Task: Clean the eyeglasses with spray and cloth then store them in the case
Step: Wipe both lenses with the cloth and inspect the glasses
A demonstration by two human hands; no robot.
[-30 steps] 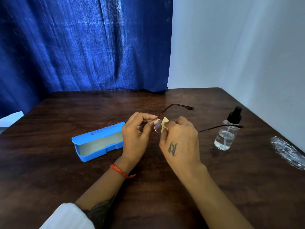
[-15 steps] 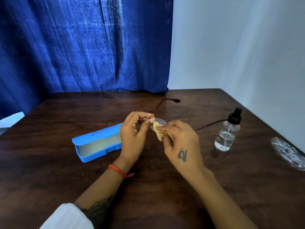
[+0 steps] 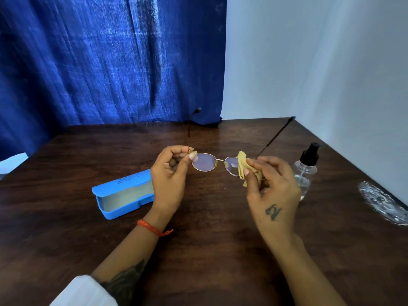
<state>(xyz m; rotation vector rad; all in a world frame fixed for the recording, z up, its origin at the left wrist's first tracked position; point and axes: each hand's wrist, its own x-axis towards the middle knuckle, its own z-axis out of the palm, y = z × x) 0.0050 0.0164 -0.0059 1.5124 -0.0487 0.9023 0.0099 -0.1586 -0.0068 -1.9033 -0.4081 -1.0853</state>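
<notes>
Since half a second ago you have swung the thin gold-wire eyeglasses (image 3: pixel 216 161) round from end-on to square across your view, and your right hand (image 3: pixel 270 186) has slid from the middle out to the lens on its own side. Your left hand (image 3: pixel 171 173) pinches the frame at the left hinge between thumb and curled fingers; your right hand pinches the small yellow cleaning cloth (image 3: pixel 242 167) over the right lens, thumb in front, the other fingers loosely spread behind. You hold the glasses above the dark wooden table (image 3: pixel 198 250), to the right of the open blue plastic glasses case (image 3: pixel 123 192) and just beyond it. Their long axis runs left to right, and both temples, unfolded, point away from you toward the blue curtain (image 3: pixel 110 62). Judging by the cloth at work, spraying looks done: the clear spray bottle with a black pump (image 3: pixel 305 167) stands capped, well right of the case, beyond your right hand. Left to do, I judge: finish wiping, fold the temples, lay the glasses in the case, and close it.
</notes>
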